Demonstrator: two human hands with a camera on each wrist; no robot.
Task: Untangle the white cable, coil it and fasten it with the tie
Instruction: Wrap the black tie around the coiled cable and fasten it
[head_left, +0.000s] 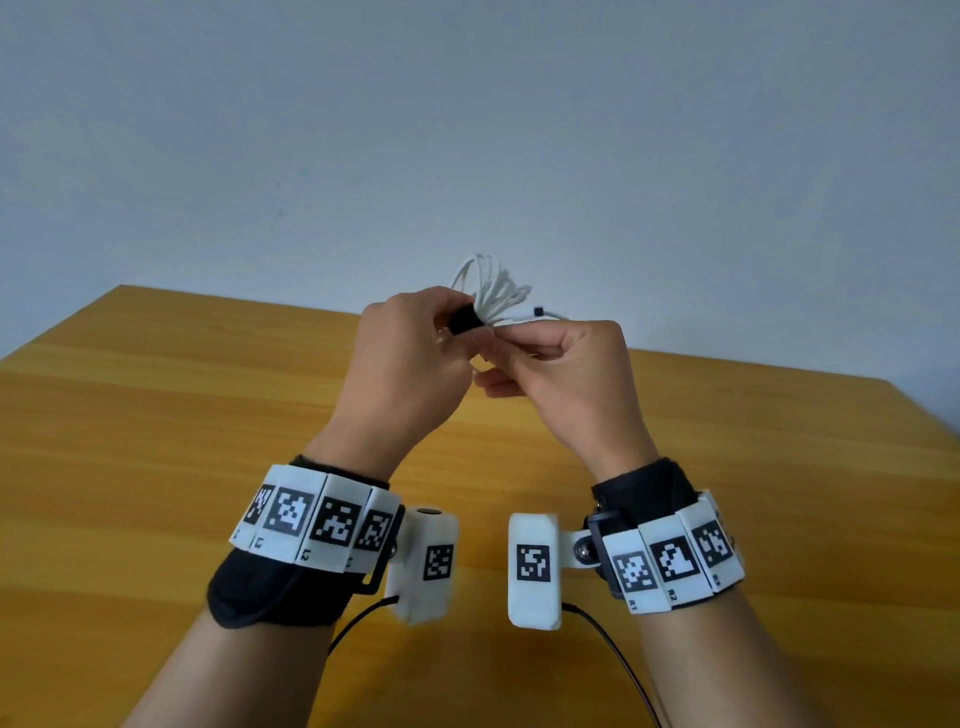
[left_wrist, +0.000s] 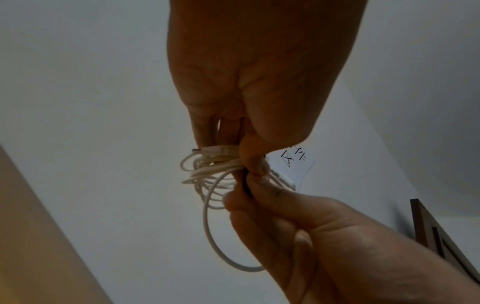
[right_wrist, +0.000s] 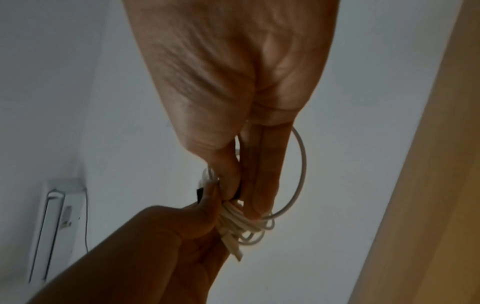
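The thin white cable (head_left: 491, 291), already gathered into a loose bunch of loops, was up in the air between my hands, well above the yellow wooden table (head_left: 156, 415) and in front of the pale grey wall (head_left: 467, 130). A black strap tie (head_left: 464, 319) crossed the waist of the bunch. My left hand (head_left: 402, 364) pinched the tie and the strands together there, thumb and fingertips curled onto them; my right hand (head_left: 571, 374) was closed on the same spot from the other side, its fingers curled over the strands and the tie. One white plug end (left_wrist: 215, 149) stuck out of the bunch just beside my left fingers. The tie did not look fully closed to me. I judged the danger to be in the loops: one wide loop (left_wrist: 215, 236) hung far below the rest, so it could slip out of the tie if I eased either pinch while wrapping. The whole bunch could also spring open, since only my fingertips held it.
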